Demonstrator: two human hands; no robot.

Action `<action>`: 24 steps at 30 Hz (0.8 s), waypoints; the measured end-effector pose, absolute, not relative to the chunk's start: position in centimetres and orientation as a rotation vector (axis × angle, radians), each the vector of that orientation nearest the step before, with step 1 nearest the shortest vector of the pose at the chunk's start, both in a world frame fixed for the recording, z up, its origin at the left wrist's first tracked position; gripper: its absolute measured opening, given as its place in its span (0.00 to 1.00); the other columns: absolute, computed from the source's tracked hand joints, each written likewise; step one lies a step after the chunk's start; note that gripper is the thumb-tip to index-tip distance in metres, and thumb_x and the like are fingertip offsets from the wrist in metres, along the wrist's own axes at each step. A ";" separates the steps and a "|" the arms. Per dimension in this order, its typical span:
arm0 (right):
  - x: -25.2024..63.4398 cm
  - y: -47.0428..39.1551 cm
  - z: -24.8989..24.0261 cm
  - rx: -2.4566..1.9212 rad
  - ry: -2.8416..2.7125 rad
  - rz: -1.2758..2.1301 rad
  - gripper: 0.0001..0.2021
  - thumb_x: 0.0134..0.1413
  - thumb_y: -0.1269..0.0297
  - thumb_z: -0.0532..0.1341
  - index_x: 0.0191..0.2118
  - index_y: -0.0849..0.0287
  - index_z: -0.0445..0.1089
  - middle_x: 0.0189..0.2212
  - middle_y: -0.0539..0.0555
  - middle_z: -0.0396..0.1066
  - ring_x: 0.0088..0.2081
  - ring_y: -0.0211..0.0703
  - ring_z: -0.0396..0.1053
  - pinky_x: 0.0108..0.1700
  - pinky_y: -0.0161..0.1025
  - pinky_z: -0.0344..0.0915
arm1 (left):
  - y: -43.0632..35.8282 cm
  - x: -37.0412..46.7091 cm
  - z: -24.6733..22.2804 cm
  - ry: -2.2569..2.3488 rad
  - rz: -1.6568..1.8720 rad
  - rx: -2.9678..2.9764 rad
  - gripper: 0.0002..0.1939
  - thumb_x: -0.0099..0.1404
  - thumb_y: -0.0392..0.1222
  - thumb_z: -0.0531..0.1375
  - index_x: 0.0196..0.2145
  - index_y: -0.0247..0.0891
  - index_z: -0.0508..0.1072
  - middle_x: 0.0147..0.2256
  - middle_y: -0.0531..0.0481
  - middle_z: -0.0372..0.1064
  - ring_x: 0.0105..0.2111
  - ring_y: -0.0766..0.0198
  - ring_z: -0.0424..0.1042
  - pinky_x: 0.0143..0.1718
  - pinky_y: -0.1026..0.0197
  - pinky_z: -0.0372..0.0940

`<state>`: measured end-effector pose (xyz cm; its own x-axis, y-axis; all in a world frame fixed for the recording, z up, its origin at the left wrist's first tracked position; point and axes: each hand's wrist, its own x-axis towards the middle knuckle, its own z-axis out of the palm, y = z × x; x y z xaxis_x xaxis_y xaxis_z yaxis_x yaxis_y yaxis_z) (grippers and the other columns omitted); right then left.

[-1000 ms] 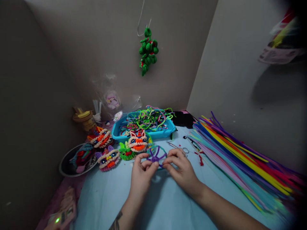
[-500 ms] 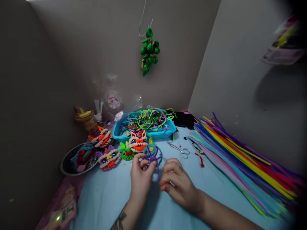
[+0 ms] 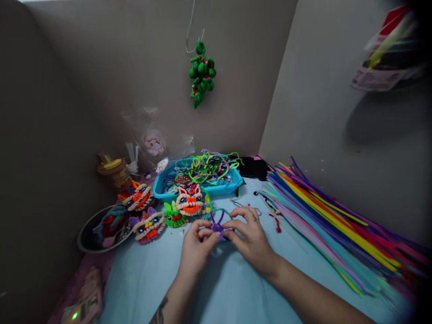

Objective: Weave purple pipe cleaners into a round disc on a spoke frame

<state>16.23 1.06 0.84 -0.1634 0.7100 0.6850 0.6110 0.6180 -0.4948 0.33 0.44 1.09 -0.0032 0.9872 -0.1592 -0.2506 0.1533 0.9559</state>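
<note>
Head view has us working a purple pipe-cleaner piece (image 3: 218,227) between both hands. Our left hand (image 3: 197,245) pinches its knotted middle between thumb and bent fingers; our right hand (image 3: 253,238) is closed on its right edge, thumb below. A teal strand (image 3: 221,210) curves just beyond the fingertips.

We judge the work to be early: a bound middle and some purple loops are formed, but the piece looks thin and open beside the densely wrapped animal face (image 3: 191,201) beyond our left hand. Wrapping and filling seem to be left, though our fingers hide much of it.

Half a second ago our right hand was lower and away from the middle, drawing a purple strand down. Now it has come back up against the piece, and it covers most of the scissors (image 3: 238,204) behind it, which lay in plain sight then.
</note>
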 end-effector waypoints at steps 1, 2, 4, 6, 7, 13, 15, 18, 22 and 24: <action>16.2 1.0 0.8 -1.057 -1.855 0.119 0.04 0.53 0.69 0.61 0.34 0.53 0.72 0.38 0.54 0.64 0.44 0.48 0.61 0.49 0.51 0.58 | 0.4 0.3 1.1 1.113 1.209 0.912 0.22 0.43 0.44 0.70 0.31 0.37 0.65 0.17 0.57 0.69 0.18 0.71 0.63 0.24 0.68 0.55; 16.1 0.9 0.8 -1.057 -1.850 0.114 0.04 0.53 0.69 0.61 0.34 0.53 0.72 0.38 0.54 0.63 0.44 0.48 0.61 0.49 0.50 0.58 | 0.4 0.3 1.2 1.117 1.199 0.925 0.21 0.43 0.43 0.70 0.31 0.37 0.65 0.17 0.57 0.68 0.18 0.71 0.63 0.23 0.68 0.55; 15.9 0.7 0.7 -1.065 -1.826 0.120 0.04 0.54 0.70 0.59 0.34 0.54 0.70 0.37 0.54 0.63 0.43 0.47 0.61 0.48 0.49 0.58 | 0.2 0.4 1.4 1.126 1.182 0.947 0.20 0.43 0.43 0.70 0.31 0.37 0.65 0.17 0.58 0.68 0.18 0.71 0.62 0.23 0.68 0.54; 15.6 0.5 0.6 -1.088 -1.785 0.148 0.04 0.55 0.70 0.57 0.33 0.55 0.69 0.36 0.54 0.63 0.42 0.47 0.61 0.46 0.47 0.59 | 0.1 0.5 1.8 1.147 1.184 0.971 0.19 0.44 0.41 0.69 0.32 0.38 0.65 0.16 0.59 0.66 0.17 0.71 0.60 0.23 0.68 0.53; 15.4 0.4 0.6 -1.103 -1.760 0.167 0.05 0.55 0.70 0.56 0.32 0.56 0.68 0.36 0.54 0.62 0.42 0.47 0.61 0.45 0.47 0.59 | -0.1 0.6 2.0 1.165 1.195 0.991 0.18 0.44 0.40 0.68 0.31 0.38 0.65 0.16 0.59 0.66 0.17 0.71 0.60 0.23 0.68 0.52; 14.6 0.2 0.7 -1.150 -1.669 0.338 0.06 0.55 0.71 0.54 0.29 0.56 0.65 0.36 0.54 0.61 0.42 0.46 0.61 0.43 0.42 0.60 | -0.7 1.0 2.6 1.274 1.290 1.175 0.14 0.46 0.36 0.66 0.32 0.39 0.67 0.20 0.58 0.66 0.21 0.68 0.62 0.26 0.67 0.55; 14.6 0.3 0.7 -1.158 -1.652 0.384 0.06 0.55 0.71 0.54 0.28 0.56 0.64 0.36 0.54 0.61 0.42 0.45 0.61 0.43 0.42 0.61 | -0.8 1.0 2.6 1.284 1.299 1.202 0.14 0.47 0.36 0.65 0.33 0.39 0.67 0.21 0.58 0.66 0.22 0.68 0.63 0.26 0.67 0.55; 14.7 0.5 0.6 -1.191 -1.638 0.357 0.06 0.54 0.69 0.57 0.27 0.56 0.67 0.36 0.53 0.61 0.42 0.46 0.61 0.44 0.44 0.60 | -0.7 0.9 2.3 1.283 1.303 1.181 0.15 0.48 0.37 0.65 0.34 0.40 0.65 0.20 0.58 0.66 0.22 0.68 0.63 0.27 0.66 0.56; 15.2 0.6 0.5 -1.175 -1.636 0.214 0.01 0.51 0.68 0.61 0.31 0.55 0.69 0.36 0.54 0.61 0.43 0.48 0.61 0.46 0.47 0.60 | -0.4 0.7 2.0 1.268 1.259 1.115 0.17 0.49 0.38 0.64 0.35 0.40 0.63 0.20 0.59 0.65 0.21 0.69 0.59 0.25 0.67 0.54; 15.5 0.6 0.5 -1.128 -1.670 0.135 0.04 0.50 0.69 0.61 0.34 0.54 0.70 0.37 0.54 0.61 0.43 0.48 0.61 0.47 0.48 0.60 | -0.2 0.6 1.9 1.259 1.228 1.100 0.17 0.48 0.39 0.64 0.35 0.40 0.62 0.19 0.60 0.64 0.20 0.70 0.58 0.24 0.67 0.53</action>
